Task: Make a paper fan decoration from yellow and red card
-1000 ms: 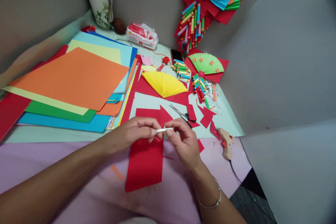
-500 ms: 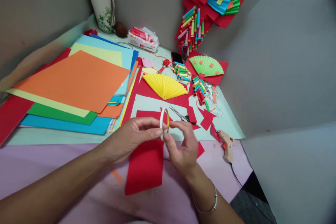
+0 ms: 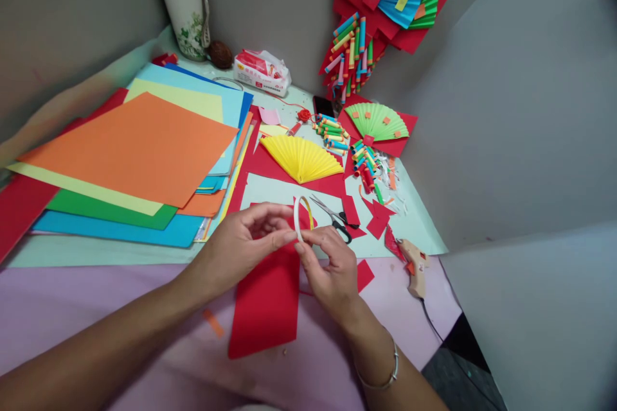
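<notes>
A narrow roll of tape [image 3: 297, 218], white outside and yellow inside, stands upright between my hands. My left hand [image 3: 245, 244] pinches its lower left side between thumb and finger. From the right, my right hand [image 3: 330, 263] presses thumb and forefinger together at the roll's lower edge. Under both hands lies a red paper sheet [image 3: 267, 311]. Just beyond them are scissors [image 3: 332, 213] with black handles, partly behind the right fingers, and a folded yellow paper fan [image 3: 303, 159].
Stacked coloured paper [image 3: 139, 148] fills the left side. A glue gun [image 3: 415, 266] with a cord lies at the right edge. Small paper rolls [image 3: 331, 133], a green fan [image 3: 378, 121], a tissue pack [image 3: 263, 72] and a cup [image 3: 182, 6] stand further back.
My right hand has moved slightly left and its fingers have closed in toward the roll's lower edge. The roll has turned a little, and more of the scissors' handles shows.
</notes>
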The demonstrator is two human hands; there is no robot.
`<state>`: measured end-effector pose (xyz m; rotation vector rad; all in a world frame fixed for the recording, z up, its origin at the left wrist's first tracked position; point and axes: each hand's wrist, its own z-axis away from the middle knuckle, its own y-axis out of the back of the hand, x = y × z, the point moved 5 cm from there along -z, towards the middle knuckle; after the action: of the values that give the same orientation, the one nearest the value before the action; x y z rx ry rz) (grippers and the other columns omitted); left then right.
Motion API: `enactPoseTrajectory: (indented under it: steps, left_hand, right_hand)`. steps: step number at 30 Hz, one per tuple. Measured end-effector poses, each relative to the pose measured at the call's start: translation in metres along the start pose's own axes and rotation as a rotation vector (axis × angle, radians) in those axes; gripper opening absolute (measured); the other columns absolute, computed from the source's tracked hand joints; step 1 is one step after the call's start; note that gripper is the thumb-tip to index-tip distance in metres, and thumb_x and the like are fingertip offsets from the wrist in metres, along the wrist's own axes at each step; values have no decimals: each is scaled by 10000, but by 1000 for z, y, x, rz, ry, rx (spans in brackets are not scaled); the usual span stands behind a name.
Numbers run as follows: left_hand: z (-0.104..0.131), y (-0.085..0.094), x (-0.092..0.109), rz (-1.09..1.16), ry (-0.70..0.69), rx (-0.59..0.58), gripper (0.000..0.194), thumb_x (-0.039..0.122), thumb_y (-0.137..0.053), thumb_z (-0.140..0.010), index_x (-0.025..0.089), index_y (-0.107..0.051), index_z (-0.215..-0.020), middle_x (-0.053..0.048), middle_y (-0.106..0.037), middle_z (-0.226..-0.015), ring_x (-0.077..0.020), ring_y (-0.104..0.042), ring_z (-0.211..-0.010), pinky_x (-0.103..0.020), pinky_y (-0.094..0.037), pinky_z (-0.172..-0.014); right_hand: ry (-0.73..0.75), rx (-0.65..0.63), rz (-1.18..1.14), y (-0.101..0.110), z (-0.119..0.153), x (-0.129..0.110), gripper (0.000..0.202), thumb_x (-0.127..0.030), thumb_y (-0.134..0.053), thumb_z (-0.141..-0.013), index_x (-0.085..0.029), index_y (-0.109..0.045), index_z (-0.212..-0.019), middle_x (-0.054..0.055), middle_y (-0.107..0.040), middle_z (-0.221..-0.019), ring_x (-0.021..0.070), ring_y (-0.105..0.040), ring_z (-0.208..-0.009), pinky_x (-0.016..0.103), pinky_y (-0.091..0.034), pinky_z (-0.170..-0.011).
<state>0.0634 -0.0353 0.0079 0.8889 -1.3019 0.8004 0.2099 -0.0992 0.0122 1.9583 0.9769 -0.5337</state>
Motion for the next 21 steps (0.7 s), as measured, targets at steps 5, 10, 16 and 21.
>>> enactPoseTrajectory:
  steps: [5, 10, 16, 21]
  left_hand:
    - [6, 8, 11, -201, -133, 161, 190, 396, -657, -842, 231, -646, -934, -10, -697, -905, -182, -642, -854, -282, -496, -820]
    - [8, 6, 15, -338, -170, 145, 139, 373, -639, -844, 243, -667, -886, -12, -721, -933, -201, -648, -875, -289, -481, -840]
    - [8, 7, 13, -357, -170, 143, 142, 392, -657, -824, 263, -675, -879, -8, -734, -928, -207, -656, -846, -289, -481, -829]
    - [6, 8, 15, -323, -165, 108, 128, 386, -660, -814, 259, -669, -813, -2, -737, -858, -201, -654, -793, -284, -482, -804]
  right_hand:
    - [25, 6, 26, 0, 0, -3, 135, -212, -580, -915, -213, -682, -1005, 36, -691, -800, 173, -604, -723, 336, -478, -702]
    - [34, -19, 38, -3, 1, -7, 148, -221, -566, -922, -222, -686, -1009, 34, -705, -798, 174, -615, -722, 340, -468, -693]
    - [96, -13, 12, -2, 3, -10, 170, -159, -576, -909, -227, -668, -1034, 35, -727, -835, 169, -626, -713, 346, -463, -695]
    - [125, -37, 35, -3, 5, -10, 205, -154, -575, -907, -225, -658, -1080, 43, -724, -840, 177, -616, -719, 354, -454, -682]
